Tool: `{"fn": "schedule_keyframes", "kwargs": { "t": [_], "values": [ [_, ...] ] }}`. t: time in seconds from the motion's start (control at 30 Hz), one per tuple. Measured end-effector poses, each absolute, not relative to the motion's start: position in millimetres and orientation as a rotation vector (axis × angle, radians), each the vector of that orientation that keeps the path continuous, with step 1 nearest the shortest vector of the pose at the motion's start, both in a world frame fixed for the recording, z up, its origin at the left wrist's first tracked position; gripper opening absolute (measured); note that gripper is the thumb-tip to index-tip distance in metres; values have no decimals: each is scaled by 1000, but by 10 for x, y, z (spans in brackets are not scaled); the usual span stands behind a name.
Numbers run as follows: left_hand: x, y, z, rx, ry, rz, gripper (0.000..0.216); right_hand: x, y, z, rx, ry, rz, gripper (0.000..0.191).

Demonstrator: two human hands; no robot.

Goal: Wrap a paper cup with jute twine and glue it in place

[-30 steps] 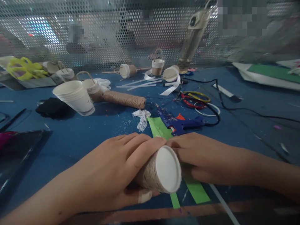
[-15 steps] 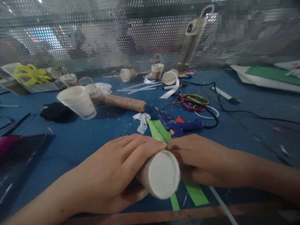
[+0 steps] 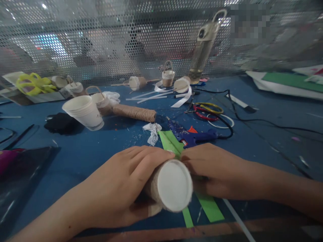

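Observation:
My left hand (image 3: 118, 185) is wrapped round a paper cup covered in brown twine (image 3: 171, 186), held on its side with its white bottom facing me. My right hand (image 3: 214, 169) presses against the cup's right side with fingers closed, its fingertips meeting those of the left hand at the top of the cup. Green paper strips (image 3: 208, 208) lie on the blue table (image 3: 83, 148) under the cup.
A blue glue gun (image 3: 193, 134) with a black cord lies just beyond my hands. Further back are a twine spool (image 3: 135, 112), a stack of white cups (image 3: 83, 112), scissors (image 3: 208, 111), white ribbon, small twine baskets and a perforated metal screen (image 3: 113, 37).
The cup has turned and shifted slightly left and down in my hands. Both hands keep their grip in nearly the same place.

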State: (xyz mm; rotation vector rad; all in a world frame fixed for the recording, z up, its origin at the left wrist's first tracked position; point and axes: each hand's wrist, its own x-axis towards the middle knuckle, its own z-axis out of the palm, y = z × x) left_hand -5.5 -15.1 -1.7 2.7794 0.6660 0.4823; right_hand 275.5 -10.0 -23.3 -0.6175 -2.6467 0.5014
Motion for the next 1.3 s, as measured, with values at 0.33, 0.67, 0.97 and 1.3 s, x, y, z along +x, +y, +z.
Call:
{"fn": "schedule_keyframes", "kwargs": {
  "t": [0.33, 0.67, 0.97, 1.3],
  "values": [
    [-62, -144, -33, 2775, 800, 582, 74, 2748, -95, -262, -835, -2713, 558, 24],
    [-18, -177, 12, 2320, 1104, 716, 76, 2715, -73, -230, -752, -2593, 568, 21],
    [-27, -148, 131, 1517, 910, 650, 44, 2712, -120, -196, -610, -2483, 327, 35],
    [-36, -141, 97, 1441, 916, 640, 63, 2713, -111, -236, -575, -2466, 342, 35]
  ]
}}
